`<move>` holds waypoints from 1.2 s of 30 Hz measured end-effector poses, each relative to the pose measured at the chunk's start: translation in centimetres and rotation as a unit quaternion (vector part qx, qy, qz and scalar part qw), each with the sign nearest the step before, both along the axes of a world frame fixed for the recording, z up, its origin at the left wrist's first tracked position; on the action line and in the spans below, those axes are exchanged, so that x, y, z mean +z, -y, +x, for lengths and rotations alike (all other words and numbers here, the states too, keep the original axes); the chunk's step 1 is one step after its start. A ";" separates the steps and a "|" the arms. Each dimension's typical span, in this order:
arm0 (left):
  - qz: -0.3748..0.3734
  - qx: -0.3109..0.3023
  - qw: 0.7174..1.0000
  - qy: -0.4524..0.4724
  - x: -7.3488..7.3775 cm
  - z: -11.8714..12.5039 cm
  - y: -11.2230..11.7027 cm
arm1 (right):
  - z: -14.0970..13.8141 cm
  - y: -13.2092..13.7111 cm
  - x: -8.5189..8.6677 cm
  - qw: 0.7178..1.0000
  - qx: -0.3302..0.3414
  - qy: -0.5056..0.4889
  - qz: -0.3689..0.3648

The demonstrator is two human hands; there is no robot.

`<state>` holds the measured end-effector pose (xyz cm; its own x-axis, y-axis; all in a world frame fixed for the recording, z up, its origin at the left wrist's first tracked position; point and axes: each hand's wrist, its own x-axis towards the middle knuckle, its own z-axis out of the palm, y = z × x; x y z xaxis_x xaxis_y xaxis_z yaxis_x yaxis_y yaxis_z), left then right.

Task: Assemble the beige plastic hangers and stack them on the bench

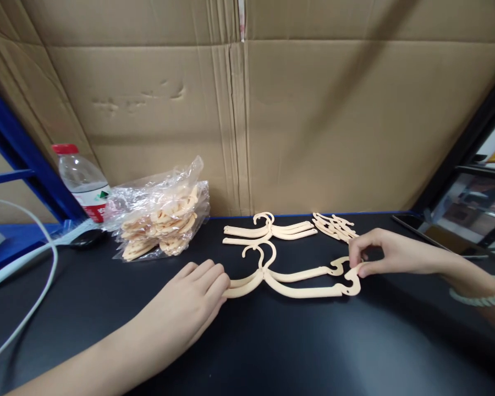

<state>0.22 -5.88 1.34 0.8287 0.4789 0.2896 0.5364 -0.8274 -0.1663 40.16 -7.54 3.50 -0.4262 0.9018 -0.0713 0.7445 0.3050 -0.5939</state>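
Note:
Cream plastic hangers [297,280] lie overlapped on the black table [272,352] in front of me. My left hand [190,305] lies flat, fingers together, covering the left ends of these hangers. My right hand [381,254] pinches the right end of the hangers between thumb and fingers. A pale bead bracelet [482,297] sits on my right wrist.
A stack of folded hangers [268,230] and a small pile of hanger pieces [334,226] lie further back. A clear bag of hangers [160,220] sits at the left beside a water bottle [84,184]. A white cable [33,297] crosses the left. Cardboard [247,110] forms the back wall.

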 end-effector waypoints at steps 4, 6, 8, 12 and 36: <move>-0.014 0.001 0.999 -0.030 0.1 0.0 -0.5 | 0.1 -0.3 -0.7 0.998 0.008 0.058 0.017; -0.021 0.002 1.000 -0.021 0.0 0.0 -0.7 | 0.2 -0.5 -1.0 0.997 0.012 0.065 0.025; -0.024 0.003 1.000 -0.011 -0.2 -0.1 -1.0 | 0.2 -0.6 -1.2 0.997 0.015 0.067 0.041; -0.020 0.006 1.000 0.005 -0.8 -0.5 -1.6 | 0.1 -0.8 -1.5 0.993 0.004 0.081 0.083; -0.009 -0.060 0.994 0.088 -1.4 -0.1 -1.7 | -2.3 -0.3 -2.6 0.986 0.053 0.068 0.145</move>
